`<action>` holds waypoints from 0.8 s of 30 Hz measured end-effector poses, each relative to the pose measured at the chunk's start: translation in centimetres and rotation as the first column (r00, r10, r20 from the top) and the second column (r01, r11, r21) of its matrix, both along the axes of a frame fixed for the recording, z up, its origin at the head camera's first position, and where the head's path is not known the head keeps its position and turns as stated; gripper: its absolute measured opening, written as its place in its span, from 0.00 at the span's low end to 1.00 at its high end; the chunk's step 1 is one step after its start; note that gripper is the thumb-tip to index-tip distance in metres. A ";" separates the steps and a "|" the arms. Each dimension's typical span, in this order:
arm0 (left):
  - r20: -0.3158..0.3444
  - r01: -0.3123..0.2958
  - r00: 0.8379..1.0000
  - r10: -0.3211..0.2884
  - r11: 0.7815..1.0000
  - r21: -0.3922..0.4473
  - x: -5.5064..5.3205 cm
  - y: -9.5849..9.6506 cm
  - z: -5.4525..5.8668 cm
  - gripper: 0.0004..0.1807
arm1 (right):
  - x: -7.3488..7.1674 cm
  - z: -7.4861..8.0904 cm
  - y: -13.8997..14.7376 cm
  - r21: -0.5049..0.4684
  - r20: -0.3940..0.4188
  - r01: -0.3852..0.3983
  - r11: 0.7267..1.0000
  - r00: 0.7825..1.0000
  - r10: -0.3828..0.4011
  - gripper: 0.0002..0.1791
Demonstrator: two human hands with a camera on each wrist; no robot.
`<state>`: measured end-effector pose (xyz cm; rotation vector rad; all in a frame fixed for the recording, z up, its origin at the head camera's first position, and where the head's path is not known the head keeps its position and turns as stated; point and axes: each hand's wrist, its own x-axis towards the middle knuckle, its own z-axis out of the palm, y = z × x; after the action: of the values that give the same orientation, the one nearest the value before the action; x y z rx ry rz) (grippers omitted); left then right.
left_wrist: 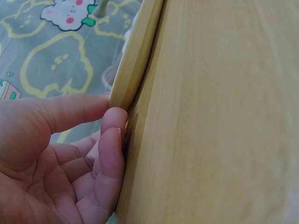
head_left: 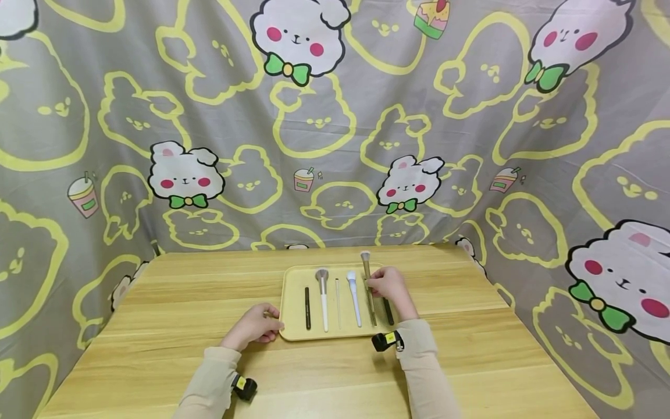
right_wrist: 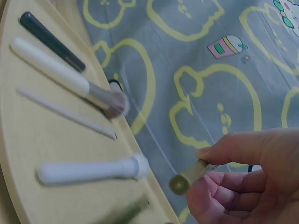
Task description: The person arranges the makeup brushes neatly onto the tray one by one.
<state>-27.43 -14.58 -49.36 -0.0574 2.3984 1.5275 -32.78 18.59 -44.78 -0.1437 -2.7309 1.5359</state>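
Note:
A yellow tray [head_left: 293, 333] lies on the table with makeup brushes in a row. My left hand [head_left: 255, 326] pinches the tray's left edge; in the left wrist view the thumb and fingertips meet at its rim [left_wrist: 136, 60]. Above the tray's right part, my right hand [head_left: 388, 284] holds a makeup brush with an olive-gold handle [right_wrist: 183, 181], its pale bristles [head_left: 364, 256] upward. Beneath that hand lies another olive-gold stick [head_left: 373, 314], blurred in the right wrist view. A light blue-white brush [head_left: 355, 299] lies to its left.
On the tray also lie a black stick [head_left: 307, 308], a white-handled brush [head_left: 324, 297], a thin white stick [head_left: 338, 302] and, at the right, a dark stick [head_left: 388, 312]. A wooden table [head_left: 324, 378] bears the tray. A patterned grey curtain [head_left: 335, 169] hangs behind and at both sides.

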 end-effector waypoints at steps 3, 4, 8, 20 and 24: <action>-0.001 0.000 1.000 0.000 1.000 0.001 0.0 0.0 0.0 0.14 | 0.0 0.0 -1.0 -0.026 -0.004 -0.005 1.000 1.000 0.004 0.07; 0.001 -0.001 1.000 0.001 1.000 0.002 0.0 -0.1 0.0 0.14 | -0.1 0.0 -1.2 -0.038 -0.005 -0.006 0.999 1.000 0.006 0.07; 0.005 -0.006 1.000 0.006 1.000 0.004 0.0 0.0 0.1 0.14 | -0.1 -0.1 -2.4 -0.057 -0.013 -0.027 0.998 1.000 0.027 0.06; -0.010 0.018 1.000 -0.018 1.000 0.010 0.1 -0.1 0.1 0.15 | 0.1 -0.5 -6.1 -0.110 -0.005 -0.083 0.991 0.997 0.083 0.06; -0.010 0.018 1.000 -0.018 1.000 0.009 0.1 -0.1 0.0 0.15 | 0.2 -0.6 -7.5 -0.142 -0.007 -0.115 0.983 0.993 0.116 0.06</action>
<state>-27.36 -14.68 -49.32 -0.0262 2.3936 1.5340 -32.59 11.13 -45.35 0.0136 -2.6739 1.7602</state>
